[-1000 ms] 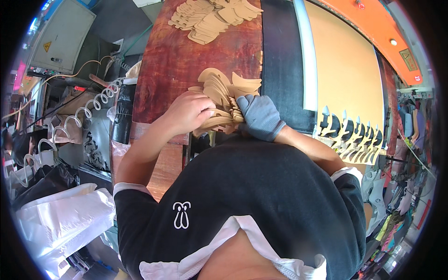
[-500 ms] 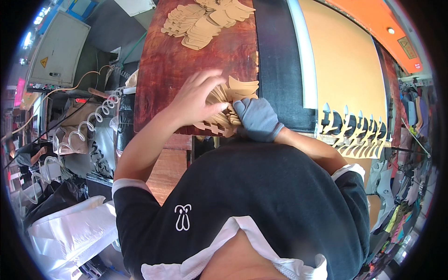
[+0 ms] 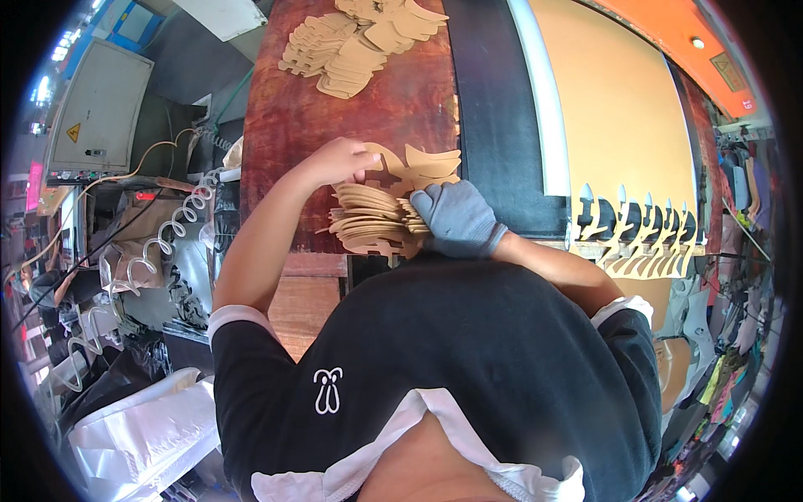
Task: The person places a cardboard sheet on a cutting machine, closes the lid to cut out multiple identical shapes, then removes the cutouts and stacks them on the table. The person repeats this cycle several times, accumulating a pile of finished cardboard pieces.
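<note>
A thick stack of tan die-cut pieces (image 3: 368, 219) stands at the near edge of a reddish-brown wooden board, its layers slightly fanned. My right hand (image 3: 462, 219), in a grey glove, is closed around the stack's right side. At the far left of the stack, my bare left hand (image 3: 339, 161) pinches the rim of a curved tan piece (image 3: 386, 163) between thumb and fingers. Another curved piece (image 3: 433, 161) sticks up at the stack's far right. The undersides of the gloved fingers are hidden.
More tan cut pieces (image 3: 343, 50) lie heaped on the far part of the wooden board (image 3: 293, 125). To the right are a black strip (image 3: 502, 125) and a tan sheet (image 3: 619, 109) with cut-outs along its near edge. A coiled hose (image 3: 171, 217) hangs at left.
My left hand has moved from over the stack to its far left and closed from spread fingers to a pinch. The stack's layers are less upright. My right hand keeps its hold.
</note>
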The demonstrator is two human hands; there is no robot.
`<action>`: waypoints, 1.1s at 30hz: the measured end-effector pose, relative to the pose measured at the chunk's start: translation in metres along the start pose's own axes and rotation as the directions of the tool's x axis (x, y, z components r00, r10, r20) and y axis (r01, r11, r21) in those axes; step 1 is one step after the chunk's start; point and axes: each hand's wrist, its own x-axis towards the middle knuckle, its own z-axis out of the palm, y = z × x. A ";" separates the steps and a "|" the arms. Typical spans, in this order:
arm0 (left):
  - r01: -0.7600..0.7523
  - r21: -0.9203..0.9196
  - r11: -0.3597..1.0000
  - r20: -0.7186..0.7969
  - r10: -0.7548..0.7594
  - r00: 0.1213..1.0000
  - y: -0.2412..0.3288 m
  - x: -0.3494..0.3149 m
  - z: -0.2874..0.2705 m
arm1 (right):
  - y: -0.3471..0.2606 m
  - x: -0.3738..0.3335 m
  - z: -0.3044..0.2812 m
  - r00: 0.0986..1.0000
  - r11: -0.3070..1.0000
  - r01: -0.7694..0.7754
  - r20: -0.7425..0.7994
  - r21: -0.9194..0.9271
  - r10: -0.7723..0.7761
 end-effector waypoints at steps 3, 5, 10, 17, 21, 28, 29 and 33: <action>-0.135 0.507 0.851 -0.380 0.362 0.851 0.010 0.013 0.007 | 0.001 0.002 0.000 0.999 0.999 0.022 -0.025 -0.032 -0.023; -0.150 0.499 0.853 -0.232 0.298 0.926 0.013 0.021 0.008 | 0.001 0.000 0.000 1.000 1.000 -0.017 0.022 -0.025 0.018; -0.183 0.531 0.827 -0.046 0.243 0.969 0.007 0.026 0.005 | 0.003 0.002 -0.002 0.997 0.999 -0.030 0.064 -0.013 0.031; -0.388 -0.053 0.920 0.196 0.391 0.899 0.002 -0.005 0.016 | 0.012 0.008 -0.005 1.000 1.000 0.022 -0.015 0.004 -0.022; -0.467 -0.042 0.883 0.226 0.464 0.857 0.006 -0.037 0.029 | 0.018 0.009 -0.004 0.964 0.934 0.196 -0.113 -0.298 -0.239; -0.469 -0.034 0.883 0.145 0.469 0.871 -0.001 -0.087 0.062 | 0.012 0.011 -0.006 0.934 0.956 0.279 0.257 -0.095 -0.247; -0.451 -0.059 0.890 0.097 0.455 0.885 -0.006 -0.095 0.070 | 0.010 0.009 -0.007 0.935 0.962 0.242 0.295 -0.125 -0.197; -0.347 0.204 0.916 -0.202 0.386 0.900 -0.023 -0.121 0.097 | 0.003 0.012 -0.013 0.977 0.998 0.066 0.201 -0.001 -0.064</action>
